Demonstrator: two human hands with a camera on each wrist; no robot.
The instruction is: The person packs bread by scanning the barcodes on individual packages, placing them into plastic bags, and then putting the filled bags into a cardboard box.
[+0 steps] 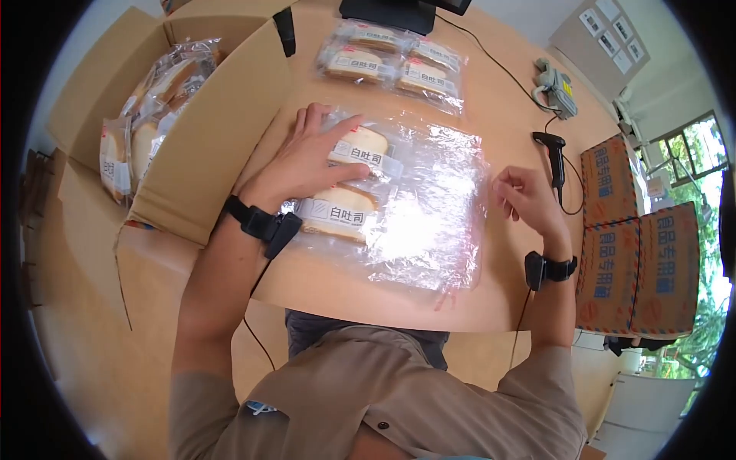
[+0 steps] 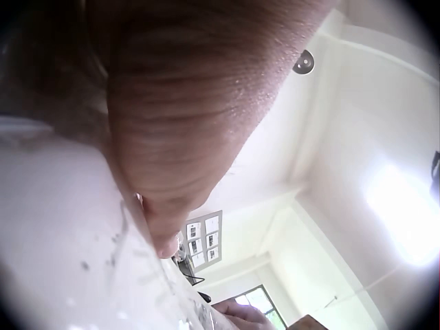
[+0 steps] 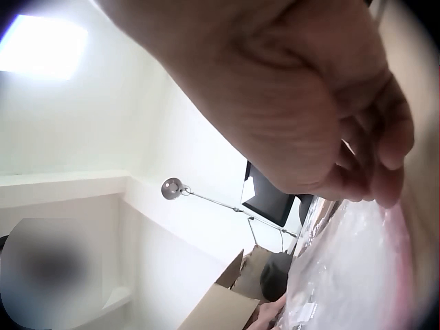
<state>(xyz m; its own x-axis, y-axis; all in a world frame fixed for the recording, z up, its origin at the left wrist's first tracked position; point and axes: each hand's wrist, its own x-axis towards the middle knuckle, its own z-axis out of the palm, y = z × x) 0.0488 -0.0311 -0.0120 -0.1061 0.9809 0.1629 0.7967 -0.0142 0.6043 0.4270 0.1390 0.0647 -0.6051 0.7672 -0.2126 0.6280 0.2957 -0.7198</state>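
A large clear plastic bag (image 1: 429, 207) with a pinkish edge lies flat on the table, glaring with reflected light. At its left end sit two wrapped white toast packs, the upper pack (image 1: 364, 147) and the lower pack (image 1: 337, 213). My left hand (image 1: 310, 157) rests over them with fingers and thumb spread, pressing nothing into its palm. Beyond the bag's right edge hovers my right hand (image 1: 529, 201), fingers loosely curled with nothing visible in them. In the right wrist view, its fingertips (image 3: 388, 185) overlap the pink-edged plastic (image 3: 350, 268).
An open cardboard box (image 1: 211, 138) at left holds several toast packs (image 1: 165, 84). More bagged toast (image 1: 356, 65) lies at the back, near a monitor stand (image 1: 391, 14). A barcode scanner (image 1: 556, 161) and its cable lie at right, beside printed cartons (image 1: 636, 253).
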